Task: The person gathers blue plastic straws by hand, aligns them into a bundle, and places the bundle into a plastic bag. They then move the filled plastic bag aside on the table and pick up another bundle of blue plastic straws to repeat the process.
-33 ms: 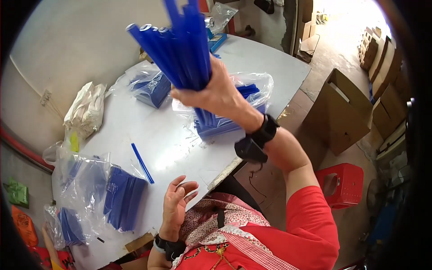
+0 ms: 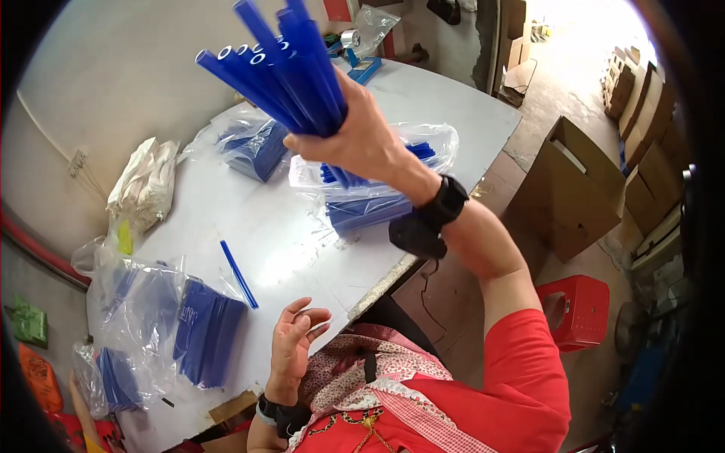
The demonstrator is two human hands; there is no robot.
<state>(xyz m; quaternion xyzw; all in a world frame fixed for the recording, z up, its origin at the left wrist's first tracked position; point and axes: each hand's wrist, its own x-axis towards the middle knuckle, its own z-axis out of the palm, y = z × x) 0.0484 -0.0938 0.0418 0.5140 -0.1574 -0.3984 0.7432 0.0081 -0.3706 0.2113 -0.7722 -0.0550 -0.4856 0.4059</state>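
My right hand (image 2: 359, 132) is wrapped round a bundle of blue plastic tubes (image 2: 291, 83), raised above the table. Their hollow ends fan out toward the upper left, and the lower ends come out below my palm. Beneath that hand lies a clear bag (image 2: 445, 143) with more blue tubes (image 2: 419, 149) and flat blue pieces (image 2: 370, 213). By the near table edge my left hand (image 2: 291, 343) is held up, fingers loosely curled and apart, with nothing in it. Two or so loose blue tubes (image 2: 239, 273) lie on the table beyond it.
On the white table (image 2: 302, 257) stand a stack of flat blue pieces (image 2: 209, 332), a bagged blue stack (image 2: 257, 151) and a small blue device with a dial (image 2: 365, 69). A cardboard box (image 2: 570, 189) and red stool (image 2: 578, 313) are at right. Another person's arm (image 2: 84, 404) shows lower left.
The bundle in my right hand has shifted a little left and tipped, so more of the hollow tube ends show. My left hand has barely moved.
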